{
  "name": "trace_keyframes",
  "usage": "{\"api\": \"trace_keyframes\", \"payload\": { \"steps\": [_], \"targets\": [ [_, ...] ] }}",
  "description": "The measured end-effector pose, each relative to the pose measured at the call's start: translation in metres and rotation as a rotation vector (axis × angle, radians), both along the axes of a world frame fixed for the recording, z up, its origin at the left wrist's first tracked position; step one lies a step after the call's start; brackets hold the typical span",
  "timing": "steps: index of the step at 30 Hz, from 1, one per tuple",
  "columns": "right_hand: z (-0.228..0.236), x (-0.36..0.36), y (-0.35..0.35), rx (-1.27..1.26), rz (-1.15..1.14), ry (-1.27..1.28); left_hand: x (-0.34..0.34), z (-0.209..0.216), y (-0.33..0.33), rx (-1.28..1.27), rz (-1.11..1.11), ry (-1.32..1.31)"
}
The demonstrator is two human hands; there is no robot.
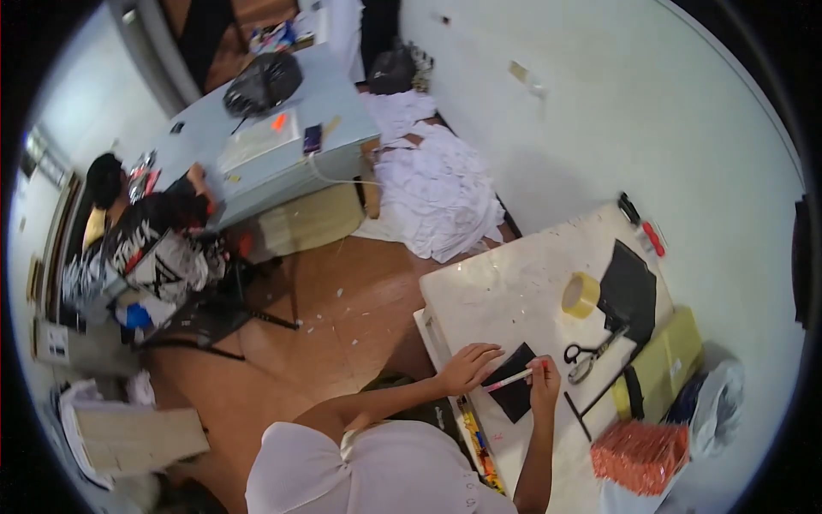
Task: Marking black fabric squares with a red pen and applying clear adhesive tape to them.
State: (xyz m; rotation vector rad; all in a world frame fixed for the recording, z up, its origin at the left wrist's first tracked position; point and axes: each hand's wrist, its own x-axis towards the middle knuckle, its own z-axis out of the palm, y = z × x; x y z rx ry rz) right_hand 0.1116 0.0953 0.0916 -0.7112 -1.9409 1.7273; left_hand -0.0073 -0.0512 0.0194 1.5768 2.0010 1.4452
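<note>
On the white table point(462, 283) in front of me lies a small black piece of material point(514, 398). My right hand point(544, 385) is closed on a slim white pen-like stick point(510, 379) with pinkish-red ends, held slantwise across the black piece. My left hand point(469, 368) is at the left edge of that piece, its fingers stretched out and with nothing visible in them. To the right of my right hand are black-handled scissors point(582, 364). Farther back sit a roll of yellowish tape point(580, 295) and a larger black sheet point(629, 287).
A yellow-green package point(659, 364) and a bundle of orange-red strips point(640, 456) line the table's right side. Red-handled tools point(654, 238) lie by the wall. At a blue-grey table point(334, 81) a person point(163, 227) sits. White cloth point(437, 193) is heaped on the floor.
</note>
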Motion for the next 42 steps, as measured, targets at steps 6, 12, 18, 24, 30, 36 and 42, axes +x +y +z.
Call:
{"api": "trace_keyframes", "payload": {
  "steps": [6, 12, 18, 24, 30, 36, 42],
  "targets": [
    [-0.016, -0.078, -0.017, -0.142, 0.056, 0.053, -0.043, -0.034, -0.069, -0.095, 0.418, -0.089],
    [-0.029, -0.177, -0.035, -0.044, 0.101, 0.107, -0.174, -0.081, -0.144, -0.171, 1.001, 0.144],
    [-0.075, -0.276, -0.034, 0.185, 0.105, -0.105, -0.384, -0.104, -0.193, -0.237, 1.030, -0.042],
    [-0.100, -0.286, -0.043, 0.866, 0.123, -0.343, -0.588, -0.137, -0.223, -0.385, 1.102, -0.059],
    [-0.091, -0.299, -0.042, 0.890, 0.079, -0.424, -0.711, -0.152, -0.210, -0.511, 1.327, 0.204],
    [-0.093, -0.303, -0.041, 0.877, 0.084, -0.505, -0.771, -0.160, -0.220, -0.628, 1.026, 0.034],
    [-0.095, -0.302, -0.040, 0.888, 0.137, -0.503, -0.787, -0.158, -0.206, -1.110, 1.030, 0.031]
  ]
}}
